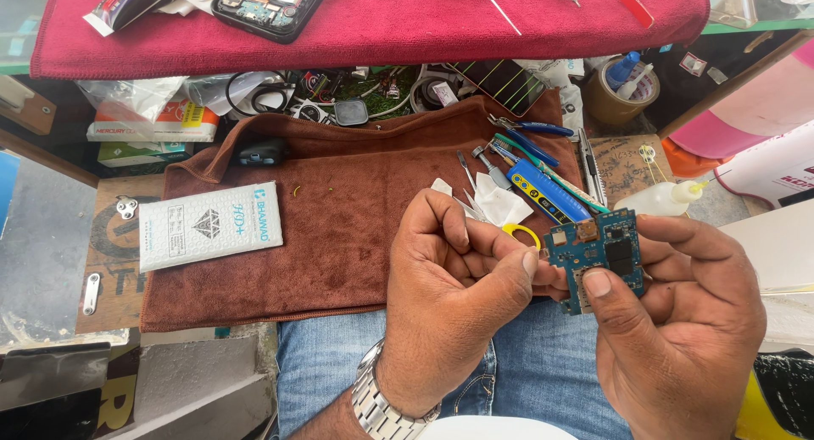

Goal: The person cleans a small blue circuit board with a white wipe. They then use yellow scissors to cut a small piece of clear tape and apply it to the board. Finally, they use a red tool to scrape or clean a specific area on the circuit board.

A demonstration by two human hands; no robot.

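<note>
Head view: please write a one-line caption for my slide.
Right hand holds a small blue circuit board; left hand touches its edge above a brown cloth.

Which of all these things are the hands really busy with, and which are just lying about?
In hand:
- small blue circuit board, held by the right hand
- left hand, pinching at the board's edge

Lying about:
- white flat packet
- brown towel
- tweezers and cutters
- tape roll
- opened phone on the red cloth

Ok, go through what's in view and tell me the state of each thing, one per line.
Circuit board: bare, held up in right hand.
Left hand: fingers pinched at the board's left edge.
Phone: back off, insides showing.
White packet: lying flat on brown cloth.
Glue bottle: on its side.
</note>
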